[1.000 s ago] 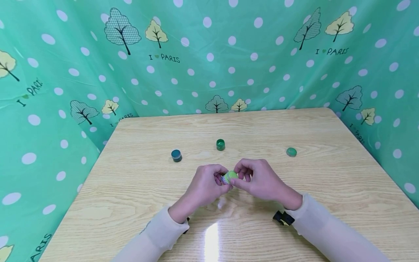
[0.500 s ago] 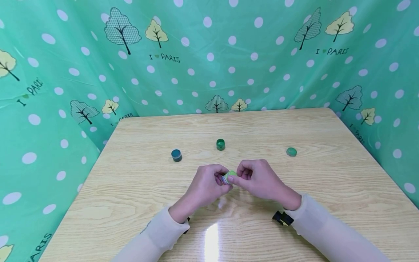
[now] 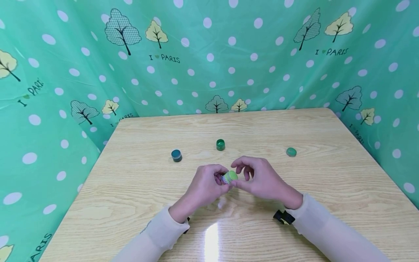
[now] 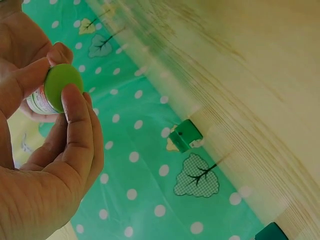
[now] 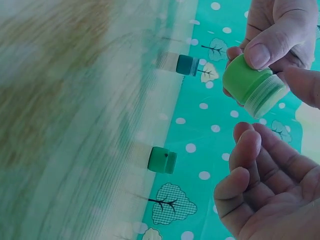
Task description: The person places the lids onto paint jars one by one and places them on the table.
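Note:
My left hand (image 3: 207, 183) holds a small light green jar (image 3: 231, 176) above the table, tilted, with a pale patterned label on its side. In the left wrist view the jar's round green end (image 4: 65, 87) shows between the fingers. A ridged translucent rim (image 5: 265, 97) faces my right hand (image 3: 262, 180) in the right wrist view. The right fingers (image 5: 245, 150) are loosely bent and apart from the jar. The right thumb lies close beside the rim; whether it touches cannot be made out.
Beyond the hands on the wooden table (image 3: 147, 203) stand a dark teal jar (image 3: 176, 155) and a glossy dark green jar (image 3: 220, 145). A flat green disc (image 3: 291, 152) lies to the right. A dotted green curtain (image 3: 209, 72) borders the table's far edge.
Half a second ago the right thumb and fingers were over the jar's end; now those fingers have spread off it and lifted slightly. The left hand keeps its hold in place.

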The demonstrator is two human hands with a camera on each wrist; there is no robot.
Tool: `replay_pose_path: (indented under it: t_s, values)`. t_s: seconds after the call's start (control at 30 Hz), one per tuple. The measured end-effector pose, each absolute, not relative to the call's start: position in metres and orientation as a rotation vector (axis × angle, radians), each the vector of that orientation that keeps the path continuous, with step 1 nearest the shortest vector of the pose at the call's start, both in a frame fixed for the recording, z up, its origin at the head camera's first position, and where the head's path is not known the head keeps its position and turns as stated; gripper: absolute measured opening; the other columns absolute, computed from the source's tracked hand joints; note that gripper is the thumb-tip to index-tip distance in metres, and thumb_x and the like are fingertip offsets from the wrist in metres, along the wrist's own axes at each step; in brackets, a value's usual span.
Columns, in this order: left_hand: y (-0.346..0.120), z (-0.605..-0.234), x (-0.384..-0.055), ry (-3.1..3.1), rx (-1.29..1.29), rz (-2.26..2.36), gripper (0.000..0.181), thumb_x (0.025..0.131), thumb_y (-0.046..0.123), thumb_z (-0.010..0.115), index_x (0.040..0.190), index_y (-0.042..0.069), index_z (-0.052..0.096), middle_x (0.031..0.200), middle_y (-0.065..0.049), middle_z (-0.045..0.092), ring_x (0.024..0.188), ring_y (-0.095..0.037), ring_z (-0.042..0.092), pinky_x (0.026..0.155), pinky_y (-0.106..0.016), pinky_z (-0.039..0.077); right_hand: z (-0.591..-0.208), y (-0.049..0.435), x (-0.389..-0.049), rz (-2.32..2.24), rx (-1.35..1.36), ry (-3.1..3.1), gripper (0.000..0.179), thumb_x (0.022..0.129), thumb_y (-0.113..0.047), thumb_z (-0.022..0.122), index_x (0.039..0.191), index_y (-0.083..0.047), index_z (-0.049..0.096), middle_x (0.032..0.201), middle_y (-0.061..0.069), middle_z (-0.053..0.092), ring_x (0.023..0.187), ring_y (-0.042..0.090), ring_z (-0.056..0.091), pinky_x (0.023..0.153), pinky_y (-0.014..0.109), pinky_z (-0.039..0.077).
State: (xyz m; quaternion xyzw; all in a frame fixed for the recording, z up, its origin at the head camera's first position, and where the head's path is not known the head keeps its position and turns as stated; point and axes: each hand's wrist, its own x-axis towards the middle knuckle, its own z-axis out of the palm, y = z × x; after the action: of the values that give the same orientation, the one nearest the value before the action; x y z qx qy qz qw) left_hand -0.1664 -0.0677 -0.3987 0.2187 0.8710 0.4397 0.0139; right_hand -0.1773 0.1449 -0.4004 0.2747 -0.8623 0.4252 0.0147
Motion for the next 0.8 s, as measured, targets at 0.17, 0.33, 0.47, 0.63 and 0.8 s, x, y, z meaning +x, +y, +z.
replay_pose_path:
  t_s: [0.17,0.33,0.47,0.63,0.8]
  values:
    - [-0.0674,-0.3993,-0.1664,2.713,0.676,1.366,0.021,0.080,0.005,0.085,0.099,0.004,0.076,0.082,0.000,0.071,0.068,-0.007,0.062,0.061,-0.021,0.055,-0.4011,0.1444,-0.1770,1.319,0.907,-2.672,0.034,0.082,-0.016,0.088,0.112,-0.014,0.073,0.092,-0.009,0.067,0.067,0.014,0.057,0.057,0.030,0.049]
    - [-0.0670,-0.4001,-0.1669,2.711,0.689,1.366,0.021,0.080,0.005,0.086,0.098,0.004,0.076,0.082,0.001,0.071,0.068,-0.006,0.061,0.060,-0.021,0.055,-0.4021,0.1440,-0.1771,1.310,0.910,-2.664,0.028,0.082,-0.014,0.087,0.106,-0.016,0.073,0.089,-0.009,0.067,0.067,0.017,0.058,0.056,0.030,0.049]
    - [-0.0669,-0.4005,-0.1672,2.709,0.694,1.368,0.020,0.080,0.004,0.085,0.097,0.004,0.076,0.081,0.000,0.070,0.067,-0.006,0.061,0.060,-0.021,0.055,-0.4028,0.1437,-0.1775,1.304,0.909,-2.664,0.023,0.083,-0.015,0.087,0.102,-0.015,0.073,0.084,-0.009,0.065,0.065,0.015,0.056,0.056,0.027,0.048]
    - [-0.0668,-0.4008,-0.1670,2.714,0.707,1.368,0.019,0.080,0.003,0.084,0.096,0.003,0.076,0.080,0.000,0.070,0.067,-0.006,0.061,0.060,-0.021,0.055,-0.4041,0.1437,-0.1777,1.300,0.886,-2.679,0.017,0.084,-0.018,0.085,0.095,-0.016,0.073,0.079,-0.009,0.063,0.064,0.011,0.054,0.056,0.024,0.046]
    - [-0.0669,-0.4007,-0.1668,2.713,0.709,1.371,0.018,0.080,0.003,0.084,0.096,0.004,0.075,0.079,0.001,0.070,0.066,-0.006,0.061,0.060,-0.021,0.055,-0.4038,0.1434,-0.1774,1.294,0.858,-2.696,0.014,0.086,-0.022,0.084,0.090,-0.017,0.072,0.076,-0.010,0.063,0.063,0.011,0.055,0.055,0.025,0.047]
